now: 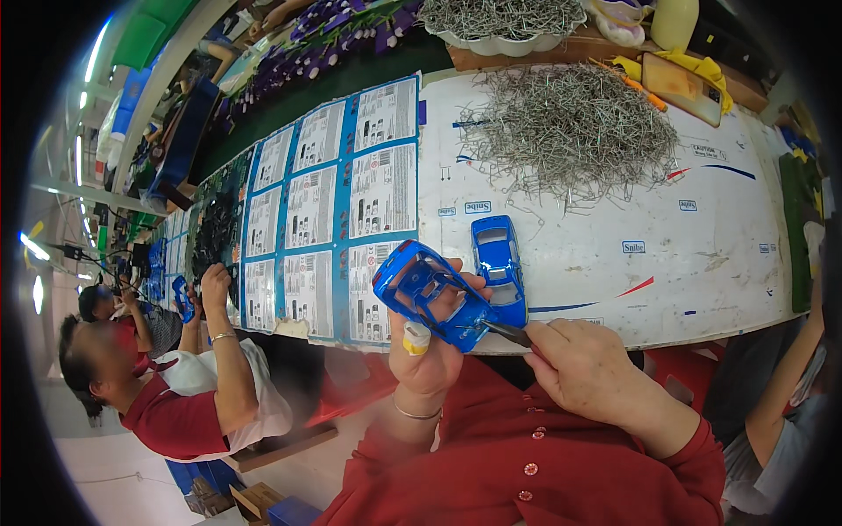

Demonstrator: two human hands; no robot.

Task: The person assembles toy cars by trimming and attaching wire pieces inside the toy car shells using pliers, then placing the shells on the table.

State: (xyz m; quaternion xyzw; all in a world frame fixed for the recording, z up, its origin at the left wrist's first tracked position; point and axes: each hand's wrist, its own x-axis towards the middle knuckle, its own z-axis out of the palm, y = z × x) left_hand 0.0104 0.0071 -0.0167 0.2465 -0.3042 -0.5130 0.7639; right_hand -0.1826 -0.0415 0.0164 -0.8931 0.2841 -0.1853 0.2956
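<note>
My left hand [427, 359] is closed around a blue toy car body [421, 285], raised near the table's front edge and tilted so its hollow inside shows. White and yellow tape wraps one digit of that hand. My right hand [583, 364] grips a slim dark pointed tool [509, 332], perhaps tweezers. Its tip meets the end of the car body nearest me; whether it pinches a small part there is too fine to tell. Just behind the held body, a second blue toy car [496, 250] rests on the white tabletop.
A heap of thin metal pins [579, 127] spreads over the back of the white table [702, 254]. Behind it stands a white bowl [513, 42] of similar pins, with a phone [681, 86] nearby. Printed card sheets [333, 184] cover the left side. Co-workers sit at left and right.
</note>
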